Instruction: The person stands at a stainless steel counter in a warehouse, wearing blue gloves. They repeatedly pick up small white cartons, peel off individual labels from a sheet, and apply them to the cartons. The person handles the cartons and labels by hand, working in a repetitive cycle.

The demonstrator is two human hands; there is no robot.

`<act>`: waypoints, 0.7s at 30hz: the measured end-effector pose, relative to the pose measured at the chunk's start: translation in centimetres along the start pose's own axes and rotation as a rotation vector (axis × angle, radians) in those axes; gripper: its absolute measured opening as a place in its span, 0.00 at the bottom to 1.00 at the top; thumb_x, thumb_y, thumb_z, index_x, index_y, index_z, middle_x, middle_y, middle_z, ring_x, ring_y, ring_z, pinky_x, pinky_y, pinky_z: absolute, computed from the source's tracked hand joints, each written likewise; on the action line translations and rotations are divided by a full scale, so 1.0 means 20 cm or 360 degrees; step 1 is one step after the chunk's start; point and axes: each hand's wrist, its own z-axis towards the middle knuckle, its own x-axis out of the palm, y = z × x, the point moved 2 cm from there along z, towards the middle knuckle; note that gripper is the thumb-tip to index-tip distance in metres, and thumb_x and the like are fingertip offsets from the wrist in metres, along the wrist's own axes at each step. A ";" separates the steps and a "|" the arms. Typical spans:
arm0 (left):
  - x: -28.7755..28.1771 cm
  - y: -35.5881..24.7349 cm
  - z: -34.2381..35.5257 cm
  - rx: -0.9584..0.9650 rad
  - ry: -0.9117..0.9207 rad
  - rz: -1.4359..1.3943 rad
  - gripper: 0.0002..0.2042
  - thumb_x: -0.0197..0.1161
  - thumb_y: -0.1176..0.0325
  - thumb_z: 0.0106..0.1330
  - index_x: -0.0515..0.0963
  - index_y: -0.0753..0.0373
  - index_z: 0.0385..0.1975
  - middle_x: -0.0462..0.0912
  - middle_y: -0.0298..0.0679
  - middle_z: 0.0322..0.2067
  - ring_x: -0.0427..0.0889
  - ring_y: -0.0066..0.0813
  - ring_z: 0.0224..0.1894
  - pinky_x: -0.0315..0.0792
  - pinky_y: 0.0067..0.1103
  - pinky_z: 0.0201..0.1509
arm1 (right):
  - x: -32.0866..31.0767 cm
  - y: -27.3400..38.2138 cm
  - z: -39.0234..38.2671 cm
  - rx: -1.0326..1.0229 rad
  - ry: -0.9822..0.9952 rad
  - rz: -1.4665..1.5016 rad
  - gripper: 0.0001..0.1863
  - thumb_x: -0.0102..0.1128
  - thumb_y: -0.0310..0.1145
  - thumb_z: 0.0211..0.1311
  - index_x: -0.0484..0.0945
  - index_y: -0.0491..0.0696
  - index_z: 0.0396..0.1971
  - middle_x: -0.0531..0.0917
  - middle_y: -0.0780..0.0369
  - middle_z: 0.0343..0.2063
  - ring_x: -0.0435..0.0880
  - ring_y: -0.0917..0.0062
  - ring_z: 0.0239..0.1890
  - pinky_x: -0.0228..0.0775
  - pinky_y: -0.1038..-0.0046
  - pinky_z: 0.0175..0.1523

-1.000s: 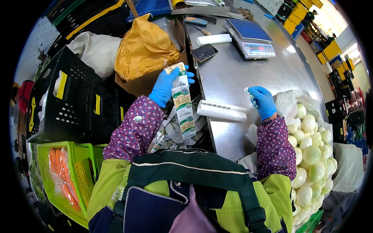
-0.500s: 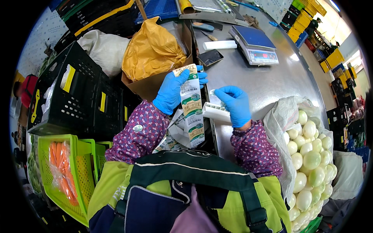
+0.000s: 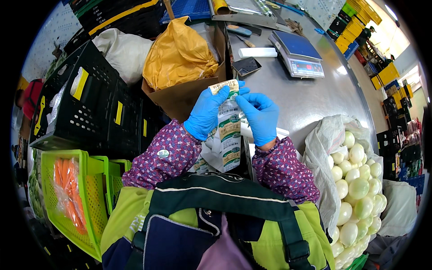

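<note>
A long strip of printed labels (image 3: 230,130), white, cream and green, hangs down in front of me. My left hand (image 3: 201,116), in a blue glove, is closed around its upper end, thumb on the front. The right hand (image 3: 261,118), gloved the same way, has its thumb and fingertips pinched at the strip's right edge near the top. Whether a single label is between those fingertips is too small to tell. Below the hands, the strip's lower end hangs by crumpled white label backing (image 3: 211,153). A white roll (image 3: 282,132) lies partly hidden behind my right wrist.
A steel table (image 3: 310,96) holds a blue-topped scale (image 3: 297,49), a phone (image 3: 246,66) and another white roll (image 3: 258,52). Peeled onions (image 3: 357,189) fill a bag at right. At left are a carton (image 3: 180,96) with a yellow bag, black crates (image 3: 85,108) and a green basket (image 3: 96,198) with bagged carrots.
My right hand has moved left from beside the strip to its upper edge. The left hand still grips the strip, slightly lower and further right in view.
</note>
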 end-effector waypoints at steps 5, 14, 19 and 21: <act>0.00 0.03 0.00 -0.0022 0.0005 -0.0054 0.20 0.45 0.61 0.66 0.65 0.71 0.51 0.74 0.46 0.45 0.75 0.31 0.46 0.71 0.24 0.50 | -0.01 0.02 0.02 -0.0120 0.0065 -0.0495 0.09 0.64 0.30 0.48 0.76 0.42 0.26 0.77 0.67 0.19 0.70 0.90 0.20 0.62 0.87 0.24; -0.02 -0.01 -0.01 -0.0114 0.0077 0.0016 0.22 0.46 0.59 0.65 0.63 0.69 0.53 0.72 0.47 0.47 0.73 0.34 0.48 0.69 0.26 0.52 | -0.05 -0.07 0.03 0.0418 0.0507 0.0002 0.12 0.63 0.35 0.49 0.75 0.42 0.28 0.76 0.67 0.20 0.71 0.88 0.20 0.63 0.85 0.26; -0.10 -0.13 0.02 -0.0028 0.0038 -0.0293 0.25 0.49 0.61 0.63 0.55 0.67 0.57 0.68 0.53 0.50 0.71 0.43 0.50 0.70 0.31 0.52 | -0.05 -0.17 -0.13 0.0548 0.0798 -0.0587 0.12 0.63 0.36 0.49 0.77 0.42 0.24 0.75 0.67 0.17 0.69 0.89 0.20 0.63 0.84 0.25; -0.12 -0.16 0.01 0.0040 -0.0013 -0.0319 0.21 0.49 0.68 0.63 0.57 0.67 0.55 0.69 0.54 0.48 0.72 0.43 0.49 0.72 0.30 0.50 | -0.06 -0.18 -0.16 0.0644 0.0743 -0.0569 0.11 0.63 0.35 0.50 0.77 0.42 0.26 0.76 0.66 0.17 0.71 0.88 0.20 0.64 0.85 0.25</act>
